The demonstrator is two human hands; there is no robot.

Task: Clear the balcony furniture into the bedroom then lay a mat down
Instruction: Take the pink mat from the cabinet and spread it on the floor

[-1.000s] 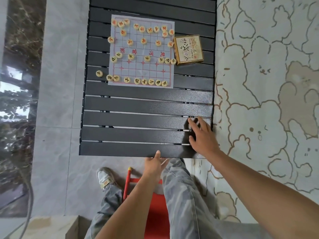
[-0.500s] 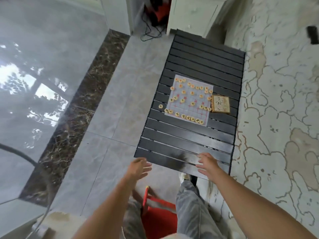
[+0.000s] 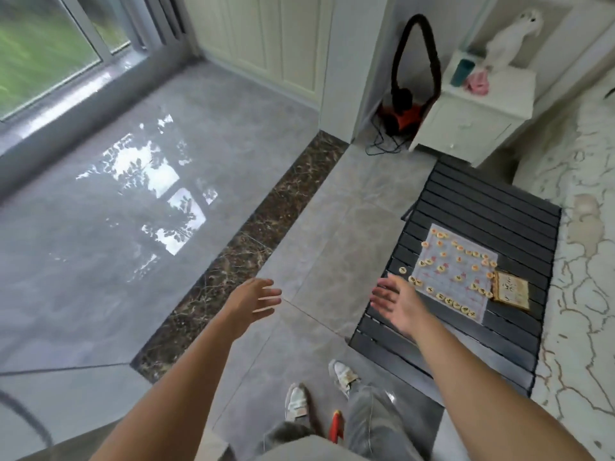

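A black slatted table (image 3: pixel 496 201) stands low on the grey tiles at the right. On it lies a paper chess board (image 3: pixel 456 271) with several round wooden pieces and a small tan box (image 3: pixel 511 291) beside it. My right hand (image 3: pixel 397 302) hovers open above the table's near left corner, fingers spread, touching nothing. My left hand (image 3: pixel 251 302) is open in the air over the bare floor, well left of the table. A red stool edge (image 3: pixel 336 427) shows between my legs.
A cream patterned bedspread (image 3: pixel 585 261) borders the table's right side. A white nightstand (image 3: pixel 479 111) with a cup and a white figure stands behind, an orange vacuum (image 3: pixel 404 108) beside it. A dark marble strip (image 3: pixel 239 257) crosses the floor; glass doors (image 3: pixel 50 54) are far left.
Both hands have let go of the table's near edge and lifted, now open in the air. The view has risen and swung left, showing the glossy floor and glass doors.
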